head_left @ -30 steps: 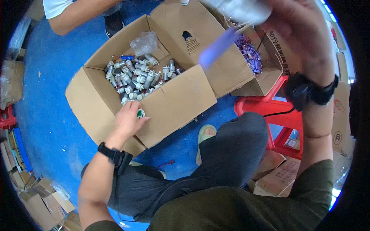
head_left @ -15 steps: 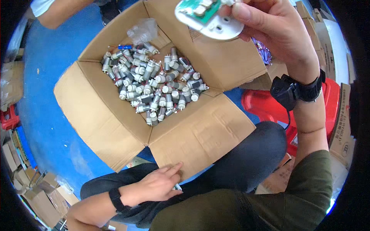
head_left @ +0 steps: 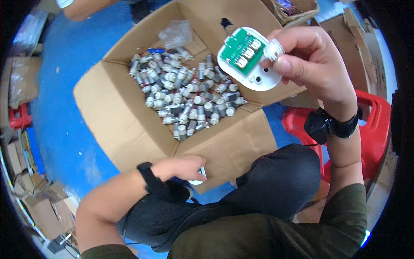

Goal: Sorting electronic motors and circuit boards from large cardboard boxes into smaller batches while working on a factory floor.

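My right hand (head_left: 312, 62) holds up a white plastic housing (head_left: 249, 60) with a green circuit board set in it, above the right side of an open cardboard box (head_left: 116, 112). The box is filled with several small grey and white cylindrical motor parts (head_left: 185, 97). My left hand (head_left: 183, 168) is low by the box's near flap, above my knee, its fingers closed around a small white part (head_left: 199, 176). Black bands sit on both wrists.
The box stands on a blue floor (head_left: 64, 129). A crumpled clear bag (head_left: 174, 32) lies in the box's far corner. A red plastic stool (head_left: 371, 129) is at the right. More cardboard boxes lie at the top right and lower left. Another person's arm (head_left: 82, 6) shows at the top.
My right hand has lowered the white housing nearer the view's centre. My left hand has drawn back from the box flap toward my knee, now closed on a small white part.
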A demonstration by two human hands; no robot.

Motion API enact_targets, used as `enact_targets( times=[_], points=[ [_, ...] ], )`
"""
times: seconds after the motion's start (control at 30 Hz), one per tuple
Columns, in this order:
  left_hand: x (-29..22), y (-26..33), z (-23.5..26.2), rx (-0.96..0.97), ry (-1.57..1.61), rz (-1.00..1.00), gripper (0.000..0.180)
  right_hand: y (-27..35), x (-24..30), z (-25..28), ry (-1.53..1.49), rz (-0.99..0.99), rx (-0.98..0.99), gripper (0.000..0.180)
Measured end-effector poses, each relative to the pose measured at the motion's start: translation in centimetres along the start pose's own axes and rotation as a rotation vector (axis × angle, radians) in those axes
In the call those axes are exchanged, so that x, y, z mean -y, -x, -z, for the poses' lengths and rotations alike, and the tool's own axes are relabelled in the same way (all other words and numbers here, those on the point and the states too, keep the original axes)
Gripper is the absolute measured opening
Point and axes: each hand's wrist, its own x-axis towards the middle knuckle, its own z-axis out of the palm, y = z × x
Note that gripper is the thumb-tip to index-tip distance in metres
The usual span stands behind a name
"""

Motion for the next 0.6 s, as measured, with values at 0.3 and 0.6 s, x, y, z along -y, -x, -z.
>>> enact_targets(
  times=[0.3,0.6],
  points=[
    [8.3,14.3,4.0,-1.168,0.733,0.559,0.022,-2.8,-1.4,-3.0,-0.249,0.076,0.155,0.014],
    [10.5,13.7,4.8,-1.088,-0.036,0.755,0.045,-2.9,-3.1,-4.2,-0.062,0.065,0.243,0.012]
  ],
)
